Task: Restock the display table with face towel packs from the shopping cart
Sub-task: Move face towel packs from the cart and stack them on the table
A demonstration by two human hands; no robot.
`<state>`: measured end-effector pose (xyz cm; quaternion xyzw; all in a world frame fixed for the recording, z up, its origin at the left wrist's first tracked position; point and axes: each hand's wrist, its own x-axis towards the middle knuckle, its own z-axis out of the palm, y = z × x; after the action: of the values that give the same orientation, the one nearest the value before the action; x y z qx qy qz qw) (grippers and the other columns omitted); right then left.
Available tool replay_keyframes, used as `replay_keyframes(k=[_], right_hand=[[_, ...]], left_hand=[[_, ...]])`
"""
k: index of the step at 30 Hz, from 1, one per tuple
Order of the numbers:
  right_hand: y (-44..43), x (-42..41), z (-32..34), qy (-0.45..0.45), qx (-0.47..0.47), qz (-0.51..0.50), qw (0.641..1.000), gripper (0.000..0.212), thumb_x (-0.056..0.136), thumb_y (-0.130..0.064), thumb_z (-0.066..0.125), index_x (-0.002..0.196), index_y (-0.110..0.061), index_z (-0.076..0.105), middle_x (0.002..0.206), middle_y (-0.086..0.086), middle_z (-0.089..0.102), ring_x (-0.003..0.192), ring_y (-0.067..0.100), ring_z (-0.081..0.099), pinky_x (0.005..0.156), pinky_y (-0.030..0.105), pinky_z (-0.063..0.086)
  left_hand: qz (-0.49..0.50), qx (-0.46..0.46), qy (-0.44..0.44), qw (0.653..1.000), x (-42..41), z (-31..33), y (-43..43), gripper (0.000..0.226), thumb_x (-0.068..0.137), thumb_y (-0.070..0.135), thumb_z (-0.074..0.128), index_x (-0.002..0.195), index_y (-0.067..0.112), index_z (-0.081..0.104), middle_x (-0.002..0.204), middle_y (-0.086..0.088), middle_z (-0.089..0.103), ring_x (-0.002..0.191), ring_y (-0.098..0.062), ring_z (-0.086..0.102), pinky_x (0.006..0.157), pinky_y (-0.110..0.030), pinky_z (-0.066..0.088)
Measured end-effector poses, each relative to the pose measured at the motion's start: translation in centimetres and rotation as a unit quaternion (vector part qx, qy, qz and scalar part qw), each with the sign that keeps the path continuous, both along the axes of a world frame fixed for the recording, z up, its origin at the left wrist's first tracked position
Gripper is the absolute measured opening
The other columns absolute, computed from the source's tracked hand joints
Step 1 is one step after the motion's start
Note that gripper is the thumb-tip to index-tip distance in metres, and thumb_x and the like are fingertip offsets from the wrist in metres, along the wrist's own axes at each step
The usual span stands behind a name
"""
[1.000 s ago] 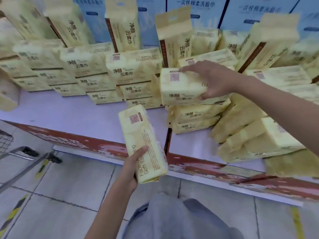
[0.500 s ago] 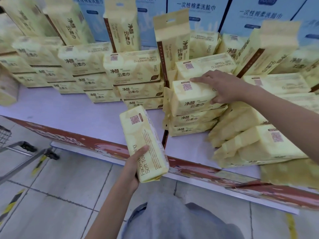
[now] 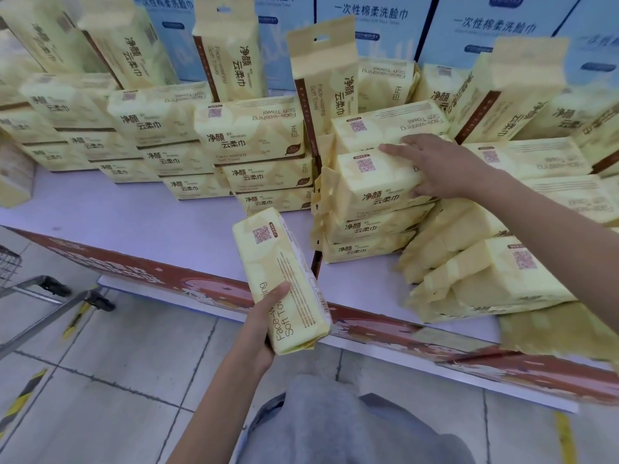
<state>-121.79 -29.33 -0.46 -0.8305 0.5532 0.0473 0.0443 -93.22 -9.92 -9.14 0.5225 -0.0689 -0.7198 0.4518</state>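
1. Well, at the far left only a corner of the shopping cart (image 3: 20, 283) shows, standing on the floor beside the display table (image 3: 150, 226); I cannot tell how many packs are left inside it.
2. Next along, the left half of the table carries neat stacks of face towel packs (image 3: 251, 135) along the back, with a wide bare strip of tabletop in front of them, so to my eye there is room for plenty more.
3. In the middle, the left hand (image 3: 258, 326) is wrapped around the lower end of one pack (image 3: 278, 272), thumb across its front, holding it above the table's front edge; this one is not yet placed.
4. Just right of it, the right hand (image 3: 445, 169) lies fingers spread over the top pack (image 3: 371, 185) of a short stack, thumb on its front face, seemingly settling it in place.
5. At the far right, loose packs (image 3: 485, 276) lie tumbled in a heap that I judge needs straightening.
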Motion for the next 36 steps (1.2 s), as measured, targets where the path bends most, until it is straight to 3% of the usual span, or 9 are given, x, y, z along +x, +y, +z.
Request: replay_keyframes(k=[4, 8, 13, 17, 23, 27, 31, 33, 36], right_hand=[[4.0, 2.6, 1.2, -0.152, -0.069, -0.046, 0.985, 0.088, 0.076, -0.032, 0.075, 0.148, -0.029, 0.024, 0.15, 0.007, 0.03, 0.139, 0.024, 0.026, 0.11, 0.04, 0.027], [10.9, 6.8, -0.3, -0.422, -0.033, -0.13, 0.897, 0.066, 0.077, -0.04, 0.069, 0.136, -0.028, 0.041, 0.131, -0.004, 0.049, 0.12, 0.011, 0.044, 0.099, 0.028, 0.033], [15.9, 10.1, -5.5, -0.577, 0.26, -0.398, 0.664, 0.061, 0.082, -0.045, 0.065, 0.133, -0.025, 0.04, 0.117, -0.003, 0.054, 0.094, 0.007, 0.053, 0.076, 0.024, 0.042], [16.7, 10.7, -7.5, -0.668, 0.337, -0.44, 0.497, 0.057, 0.08, -0.038, 0.068, 0.126, -0.021, 0.041, 0.107, 0.006, 0.06, 0.081, 0.021, 0.062, 0.05, 0.027, 0.051], [15.4, 9.7, -9.6, -0.698, 0.295, -0.463, 0.461, 0.058, 0.072, -0.025, 0.074, 0.126, -0.018, 0.052, 0.111, 0.009, 0.067, 0.089, 0.023, 0.063, 0.054, 0.029, 0.051], [14.7, 7.4, -11.0, -0.684, 0.306, -0.458, 0.479, 0.062, 0.061, -0.032, 0.071, 0.12, -0.019, 0.059, 0.114, 0.007, 0.069, 0.104, 0.025, 0.062, 0.071, 0.034, 0.05], [14.1, 5.8, -13.6, -0.671, 0.347, -0.457, 0.47, 0.068, 0.057, -0.028, 0.074, 0.122, -0.017, 0.059, 0.116, 0.012, 0.067, 0.111, 0.031, 0.06, 0.089, 0.047, 0.049], [13.7, 5.9, -14.8, -0.684, 0.342, -0.47, 0.44, 0.076, 0.056, -0.026, 0.076, 0.127, -0.014, 0.054, 0.121, 0.015, 0.064, 0.11, 0.032, 0.061, 0.084, 0.047, 0.052], [13.4, 6.2, -16.8, -0.735, 0.284, -0.492, 0.372, 0.069, 0.069, -0.022, 0.069, 0.131, -0.002, 0.048, 0.125, 0.02, 0.06, 0.099, 0.031, 0.063, 0.07, 0.039, 0.055]], left_hand=[[0.018, -0.02, 0.041, 0.999, -1.1, 0.1, -0.4, 0.042, 0.072, 0.023, 0.066, 0.113, 0.016, 0.062, 0.106, -0.009, 0.073, 0.089, -0.022, 0.072, 0.065, -0.041, 0.06], [0.035, -0.017, 0.094, 0.995, -2.7, -0.1, -1.2, 0.05, 0.075, 0.031, 0.065, 0.123, 0.018, 0.058, 0.114, -0.007, 0.07, 0.103, -0.024, 0.067, 0.074, -0.041, 0.058], [0.054, -0.001, 0.111, 0.992, -4.9, -1.0, -2.7, 0.059, 0.074, 0.044, 0.067, 0.125, 0.016, 0.056, 0.116, -0.013, 0.069, 0.111, -0.033, 0.062, 0.101, -0.056, 0.043], [0.045, -0.01, 0.095, 0.994, -6.6, -1.2, -3.1, 0.053, 0.08, 0.046, 0.064, 0.122, 0.014, 0.057, 0.116, -0.014, 0.068, 0.111, -0.032, 0.062, 0.1, -0.053, 0.045], [-0.013, -0.039, 0.028, 0.999, -6.8, -2.2, -2.9, 0.085, 0.061, 0.058, 0.076, 0.13, 0.014, 0.054, 0.122, -0.012, 0.065, 0.115, -0.034, 0.059, 0.099, -0.055, 0.046], [0.098, 0.038, -0.127, 0.986, -2.2, -4.8, -4.4, 0.109, 0.05, 0.062, 0.079, 0.141, 0.022, 0.037, 0.133, -0.005, 0.056, 0.119, -0.032, 0.054, 0.092, -0.052, 0.045], [-0.011, 0.037, -0.144, 0.989, 1.1, -6.7, -6.1, 0.066, 0.07, 0.046, 0.074, 0.128, 0.022, 0.052, 0.121, -0.009, 0.063, 0.104, -0.029, 0.06, 0.069, -0.037, 0.052], [-0.051, 0.041, -0.16, 0.985, 0.3, -7.0, -6.3, 0.034, 0.082, 0.026, 0.069, 0.113, 0.019, 0.058, 0.109, -0.011, 0.064, 0.091, -0.027, 0.06, 0.064, -0.034, 0.051], [-0.032, 0.036, -0.177, 0.983, -1.3, -8.5, -6.5, 0.034, 0.084, 0.013, 0.067, 0.117, 0.013, 0.056, 0.101, -0.008, 0.062, 0.082, -0.021, 0.06, 0.06, -0.033, 0.052]])
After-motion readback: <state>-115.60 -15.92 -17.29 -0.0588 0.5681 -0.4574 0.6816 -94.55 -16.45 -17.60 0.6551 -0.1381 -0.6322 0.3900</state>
